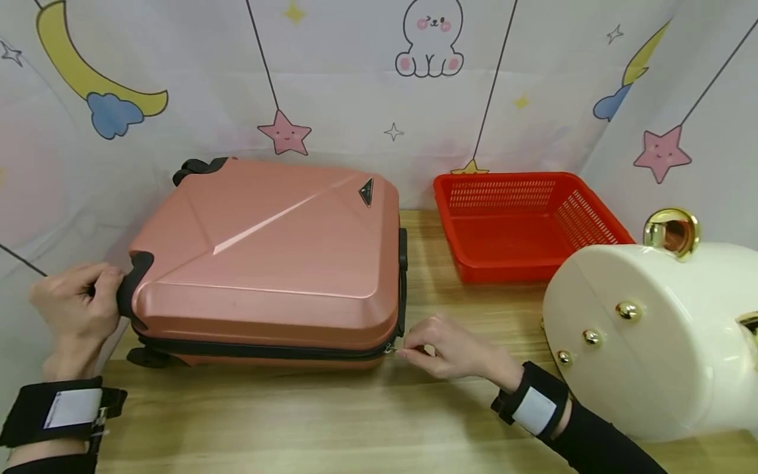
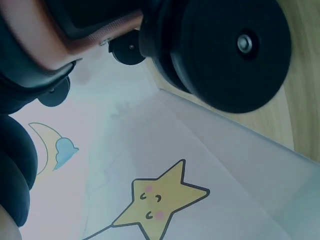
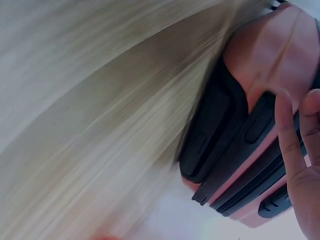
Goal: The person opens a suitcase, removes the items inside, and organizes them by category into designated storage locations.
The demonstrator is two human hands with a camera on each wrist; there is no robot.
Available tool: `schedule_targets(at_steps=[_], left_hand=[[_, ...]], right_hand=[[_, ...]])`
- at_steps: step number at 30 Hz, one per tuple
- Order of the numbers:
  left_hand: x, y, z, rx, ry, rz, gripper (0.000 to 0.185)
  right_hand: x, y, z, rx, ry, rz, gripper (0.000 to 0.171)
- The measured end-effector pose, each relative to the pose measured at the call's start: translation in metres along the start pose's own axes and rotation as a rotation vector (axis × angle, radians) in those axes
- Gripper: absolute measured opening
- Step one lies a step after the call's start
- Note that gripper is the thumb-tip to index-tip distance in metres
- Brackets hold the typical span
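Observation:
A pink hard-shell suitcase [image 1: 278, 257] lies flat on the table, its black zipper [image 1: 260, 350] running along the near side. At its near left corner my left hand [image 1: 79, 306] is curled round a black wheel [image 2: 14, 170]; in the left wrist view only a sliver of a finger shows. A lower wheel [image 2: 235, 55] is close to that camera. My right hand [image 1: 447, 349] pinches a small metal zipper pull [image 1: 389, 347] at the near right corner. Two of its fingers extend beside the suitcase in the right wrist view; the pinch is hidden there.
A red plastic basket [image 1: 464, 271] stands at the back, right of the suitcase. A large white rounded case [image 1: 628, 375] with gold studs sits at the right, close to my right forearm. Behind everything hangs a patterned cloth [image 1: 349, 85]. Wooden tabletop [image 1: 266, 421] shows in front.

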State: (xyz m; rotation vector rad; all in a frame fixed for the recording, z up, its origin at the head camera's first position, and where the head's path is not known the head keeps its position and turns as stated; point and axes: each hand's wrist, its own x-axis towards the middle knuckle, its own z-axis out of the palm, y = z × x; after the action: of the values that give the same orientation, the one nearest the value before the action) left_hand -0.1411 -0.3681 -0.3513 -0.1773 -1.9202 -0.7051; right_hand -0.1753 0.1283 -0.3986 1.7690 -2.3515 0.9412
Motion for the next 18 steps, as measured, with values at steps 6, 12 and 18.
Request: schedule_targets(at_steps=[6,12,18], left_hand=[[0.001,0.001,-0.002,-0.069,0.010,0.013,0.038],[0.000,0.002,-0.001,-0.051,-0.027,0.033,0.037],[0.000,-0.002,-0.001,-0.025,-0.037,0.045,0.039]], right_hand=[[-0.005,0.011,-0.008,0.031,0.040,-0.010,0.041],[-0.004,0.037,-0.022,-0.084,0.104,0.027,0.041],[0.007,0.056,-0.026,-0.209,0.130,0.175,0.038]])
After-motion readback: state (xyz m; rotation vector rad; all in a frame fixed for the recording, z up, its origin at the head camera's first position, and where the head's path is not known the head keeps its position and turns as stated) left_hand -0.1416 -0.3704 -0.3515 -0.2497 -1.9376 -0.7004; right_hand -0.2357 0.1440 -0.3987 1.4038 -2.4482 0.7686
